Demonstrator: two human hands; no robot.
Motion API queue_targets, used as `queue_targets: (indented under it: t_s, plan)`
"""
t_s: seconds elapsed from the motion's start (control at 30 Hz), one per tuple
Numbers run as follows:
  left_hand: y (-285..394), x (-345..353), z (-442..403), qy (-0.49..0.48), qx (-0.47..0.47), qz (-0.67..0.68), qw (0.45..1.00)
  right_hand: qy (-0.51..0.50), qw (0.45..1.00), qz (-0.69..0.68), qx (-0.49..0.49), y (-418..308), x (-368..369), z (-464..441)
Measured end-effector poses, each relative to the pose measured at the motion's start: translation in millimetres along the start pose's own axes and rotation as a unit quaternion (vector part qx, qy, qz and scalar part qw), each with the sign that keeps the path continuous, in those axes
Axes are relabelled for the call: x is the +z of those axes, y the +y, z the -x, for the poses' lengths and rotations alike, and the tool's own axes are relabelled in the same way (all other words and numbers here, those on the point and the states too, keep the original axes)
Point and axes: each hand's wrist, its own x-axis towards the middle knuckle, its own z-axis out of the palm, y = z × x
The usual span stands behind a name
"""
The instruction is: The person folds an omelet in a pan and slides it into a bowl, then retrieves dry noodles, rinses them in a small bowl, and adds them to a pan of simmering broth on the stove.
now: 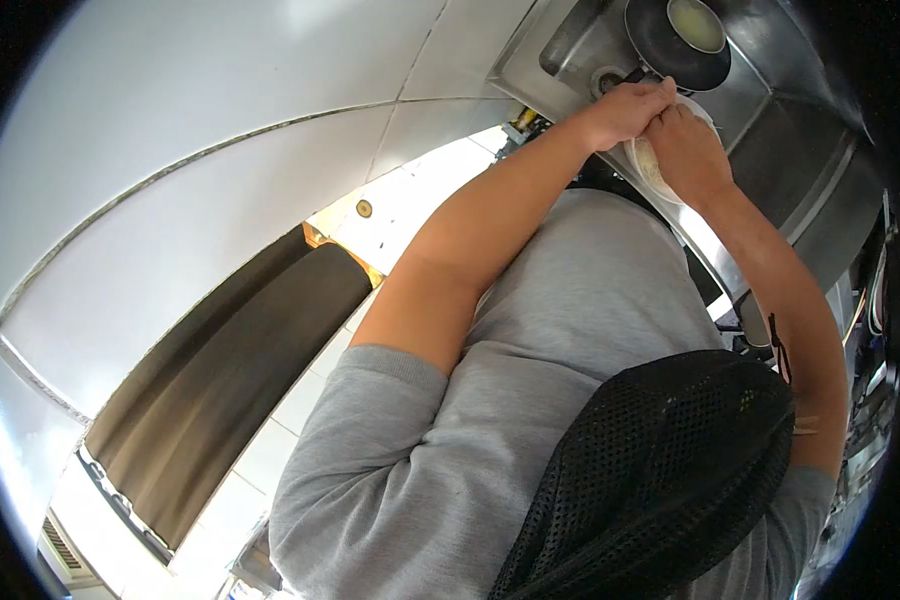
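My left hand (632, 112) and my right hand (692, 152) meet at the fingertips over a round white bowl (682, 194). Pale contents show inside its left part, too small to make out. Both hands have their fingers bent and drawn together; whatever is between them is hidden. Just beyond my fingers lies a black frying pan (660, 50) in the metal sink. Inside the pan sits a small bowl (697, 24) with yellowish-green liquid.
The steel sink (560, 88) has a drain (606, 80) beside the pan. A metal counter (790, 165) runs along the right. White tiled wall (200, 200) stands on the left, with a dark curtain (240, 370) below it. A black mesh cap (660, 460) covers the lower view.
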Motion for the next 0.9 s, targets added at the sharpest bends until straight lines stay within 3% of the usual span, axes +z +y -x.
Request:
queue_targets:
  t_s: [0.13,0.3,0.43,0.53,0.6,0.7,0.9]
  plan:
    - [-3,1,-3,-0.007,0.012,-0.023,1.000,-0.027,0.999,0.012,0.028,3,-5,-1]
    - [-9,6,-5,-0.010,0.038,-0.003,0.999,-0.149,0.981,0.001,0.122,7,-24,-4]
    - [0,7,-4,0.013,0.027,-0.049,0.998,-0.117,0.978,-0.054,0.165,13,-40,9]
    - [2,4,-3,0.009,0.020,-0.045,0.999,-0.065,0.984,-0.133,0.095,15,-56,24]
    - [3,1,-3,0.002,0.021,-0.037,0.999,0.013,0.991,-0.090,-0.095,24,-52,31]
    - [3,3,-1,0.012,0.027,-0.065,0.997,0.005,0.988,0.001,-0.155,33,-23,25]
    - [-5,8,-6,0.014,0.027,-0.034,0.999,-0.029,0.998,-0.029,-0.047,21,-2,17]
